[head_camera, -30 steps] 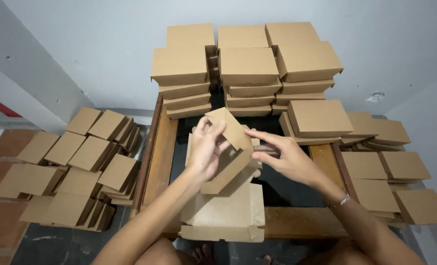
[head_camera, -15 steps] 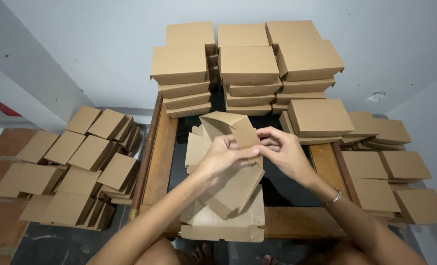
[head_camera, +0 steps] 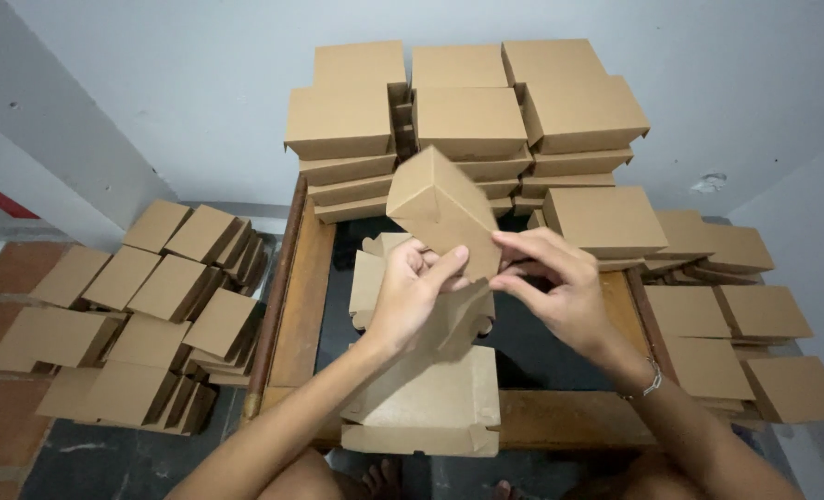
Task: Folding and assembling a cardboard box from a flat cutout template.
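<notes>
A partly folded brown cardboard box is held up over a small wooden table, tilted with its lid side raised. My left hand grips its lower left side, thumb on the front panel. My right hand pinches the box's right edge with its fingertips. Beneath the hands lies a pile of flat, unfolded box blanks, the nearest one overhanging the table's front edge.
Stacks of finished closed boxes stand at the table's back against the white wall. More closed boxes are heaped on the floor at the left and laid at the right. My knees and feet show below the table.
The box has been turned and lifted higher, its lid side now up. Both hands shifted their grip along its lower edges.
</notes>
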